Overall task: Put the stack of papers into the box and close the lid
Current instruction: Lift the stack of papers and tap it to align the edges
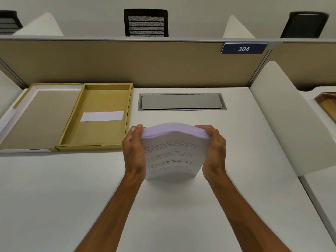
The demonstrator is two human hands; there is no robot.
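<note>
Here, at the far left of the white desk [54,188], the box's lid [39,119] lies flung open and flat, its plain tan inner face up and a white border along its far edge. Hinged to it on the right is the mustard-yellow box [99,115], shallow and open, with a blank white label strip [102,116] lying across its floor; no writing can be read on it. Just right of the box, the left hand [134,151] clasps the left edge of the stack of papers [172,151], thumb toward the camera and fingers curled over the top. The stack stands on its lower edge on the desk, near the box's front right corner but apart from it, its top bowed upward. The front sheet carries several paragraphs of black printed text, too blurred to read. The right hand [214,148] clasps the opposite edge in the same way. Behind the stack, a grey cable hatch [181,101] is set flush in the desk. Further right, on the beige partition [127,64], a dark blue plate [244,48] reads "304" in white.
</note>
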